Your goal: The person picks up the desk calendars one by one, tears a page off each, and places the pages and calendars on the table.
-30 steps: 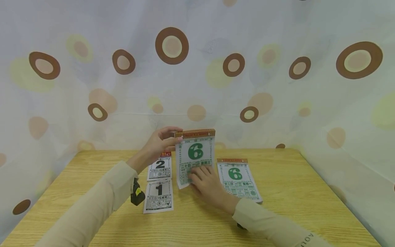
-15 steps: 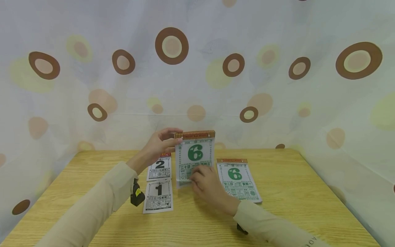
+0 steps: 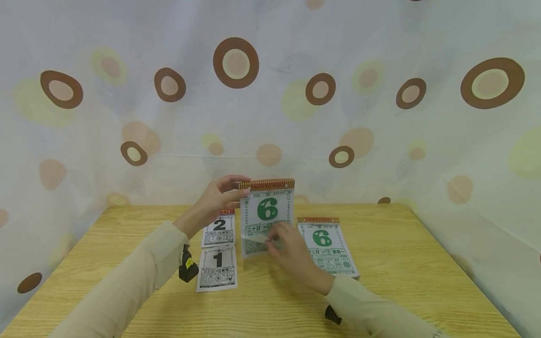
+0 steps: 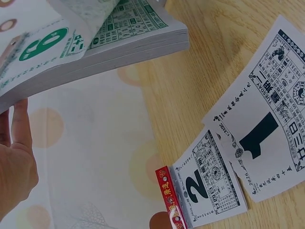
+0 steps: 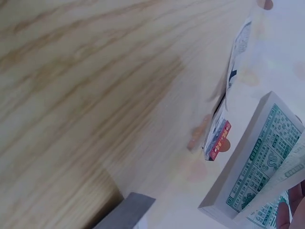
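My left hand (image 3: 209, 202) grips the top left corner of a thick tear-off calendar (image 3: 267, 207), its thumb in front. The calendar stands raised off the table with a red and gold header and a green 6. My right hand (image 3: 291, 256) pinches the lower part of its top page, which curls up and bares green print on the page beneath. That lifted page (image 4: 90, 24) also shows bent back in the left wrist view. In the right wrist view, fingers of the right hand (image 5: 296, 210) hold the page at the lower right edge.
On the wooden table (image 3: 393, 300), a second tear-off calendar (image 3: 324, 241) with a green 6 lies at right. A smaller red-topped calendar (image 3: 219, 230) showing 2 lies at left, with a loose page (image 3: 217, 267) numbered 1 in front. A dotted curtain (image 3: 270, 112) hangs behind.
The right fingers, lying over the calendar's lower front a second ago, have curled into a pinch and lifted the top page's lower part. The left hand has stayed almost still.
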Action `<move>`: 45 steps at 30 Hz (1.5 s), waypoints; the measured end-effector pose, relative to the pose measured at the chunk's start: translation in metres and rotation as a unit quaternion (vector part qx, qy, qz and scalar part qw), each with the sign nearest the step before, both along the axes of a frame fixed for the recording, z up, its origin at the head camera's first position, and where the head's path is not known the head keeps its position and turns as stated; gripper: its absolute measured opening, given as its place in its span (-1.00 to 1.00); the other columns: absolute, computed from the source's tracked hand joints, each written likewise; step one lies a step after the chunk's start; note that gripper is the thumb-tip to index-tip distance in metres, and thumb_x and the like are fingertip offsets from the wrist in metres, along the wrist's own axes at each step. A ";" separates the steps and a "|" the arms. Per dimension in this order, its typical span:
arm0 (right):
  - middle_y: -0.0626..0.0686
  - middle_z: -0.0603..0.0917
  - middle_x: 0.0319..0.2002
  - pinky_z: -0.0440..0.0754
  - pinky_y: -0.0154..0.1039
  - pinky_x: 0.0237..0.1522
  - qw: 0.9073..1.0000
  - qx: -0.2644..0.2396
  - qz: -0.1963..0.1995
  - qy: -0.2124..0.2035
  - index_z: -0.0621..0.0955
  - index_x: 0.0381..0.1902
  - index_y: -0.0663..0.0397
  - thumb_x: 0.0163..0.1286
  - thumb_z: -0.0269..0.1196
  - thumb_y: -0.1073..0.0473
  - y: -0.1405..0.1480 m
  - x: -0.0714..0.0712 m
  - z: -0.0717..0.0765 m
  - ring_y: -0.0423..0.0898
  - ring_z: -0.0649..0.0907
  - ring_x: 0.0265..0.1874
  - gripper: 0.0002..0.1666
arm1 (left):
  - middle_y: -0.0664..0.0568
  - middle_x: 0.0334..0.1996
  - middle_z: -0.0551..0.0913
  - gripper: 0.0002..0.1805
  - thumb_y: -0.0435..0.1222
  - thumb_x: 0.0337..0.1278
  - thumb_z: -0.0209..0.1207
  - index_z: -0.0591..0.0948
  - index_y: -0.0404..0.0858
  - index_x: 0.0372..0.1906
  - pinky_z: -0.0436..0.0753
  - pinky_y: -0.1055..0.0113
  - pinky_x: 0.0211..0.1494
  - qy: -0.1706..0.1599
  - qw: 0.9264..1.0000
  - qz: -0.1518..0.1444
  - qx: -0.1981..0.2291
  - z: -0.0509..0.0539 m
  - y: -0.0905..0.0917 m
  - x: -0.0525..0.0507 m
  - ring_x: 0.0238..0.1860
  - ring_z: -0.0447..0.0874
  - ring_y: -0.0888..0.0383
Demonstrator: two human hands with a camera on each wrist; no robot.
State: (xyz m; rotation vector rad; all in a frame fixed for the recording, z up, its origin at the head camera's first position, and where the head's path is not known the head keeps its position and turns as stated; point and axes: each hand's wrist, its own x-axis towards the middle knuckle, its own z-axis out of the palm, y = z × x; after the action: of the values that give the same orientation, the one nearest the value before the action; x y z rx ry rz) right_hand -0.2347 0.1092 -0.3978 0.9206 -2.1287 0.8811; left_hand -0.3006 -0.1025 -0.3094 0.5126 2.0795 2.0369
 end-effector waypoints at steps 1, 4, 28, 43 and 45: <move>-0.05 0.55 -0.38 0.54 -0.37 -0.27 1.000 -0.010 0.000 -0.007 0.48 -0.38 0.10 0.07 0.29 0.36 0.001 0.001 0.001 -0.20 0.53 -0.34 -0.80 | -0.02 -0.05 0.51 -0.50 -0.26 0.05 0.24 0.44 -0.22 0.14 0.62 0.17 0.02 -0.001 1.000 0.001 0.001 0.000 0.000 0.000 -0.07 0.60 0.11; -0.04 0.57 -0.39 0.57 -0.34 -0.30 0.999 -0.037 0.003 -0.019 0.49 -0.35 0.10 0.11 0.24 0.40 0.004 0.003 0.004 -0.21 0.54 -0.36 -0.82 | -0.02 -0.07 0.51 -0.51 -0.26 0.06 0.23 0.44 -0.22 0.14 0.62 0.17 0.02 -0.003 1.000 0.001 0.003 0.000 0.000 0.001 -0.09 0.61 0.10; 0.21 0.60 -0.51 0.55 -0.31 -0.41 0.985 -0.165 0.000 -0.057 0.52 -0.34 0.43 0.16 0.15 0.53 0.015 0.018 0.052 -0.02 0.54 -0.51 -0.92 | -0.03 -0.04 0.50 -0.53 -0.24 0.11 0.20 0.43 -0.21 0.14 0.56 0.08 0.10 0.004 1.000 -0.015 -0.005 -0.003 -0.003 0.003 -0.03 0.57 0.10; 0.23 0.59 -0.48 0.54 -0.39 -0.43 0.974 -0.214 -0.050 -0.062 0.50 -0.34 0.44 0.20 0.16 0.48 0.026 0.015 0.062 -0.16 0.52 -0.49 -0.93 | -0.03 -0.03 0.49 -0.51 -0.23 0.14 0.16 0.38 -0.22 0.19 0.59 0.12 0.08 0.005 1.000 -0.020 0.000 -0.004 -0.005 0.003 -0.01 0.56 0.10; 0.23 0.58 -0.48 0.53 -0.40 -0.44 0.972 -0.223 -0.052 -0.062 0.50 -0.34 0.45 0.20 0.16 0.48 0.027 0.014 0.062 -0.18 0.51 -0.50 -0.93 | -0.02 -0.04 0.49 -0.50 -0.24 0.15 0.16 0.37 -0.24 0.20 0.58 0.11 0.08 0.003 1.000 -0.019 0.003 -0.004 -0.006 0.003 -0.02 0.56 0.10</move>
State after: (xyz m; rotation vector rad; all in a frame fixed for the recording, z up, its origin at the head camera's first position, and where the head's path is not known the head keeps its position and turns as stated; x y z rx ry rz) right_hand -0.2208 0.1365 -0.3358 0.5310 -1.9382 1.3202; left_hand -0.2977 -0.1080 -0.3138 0.5547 2.0513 2.0240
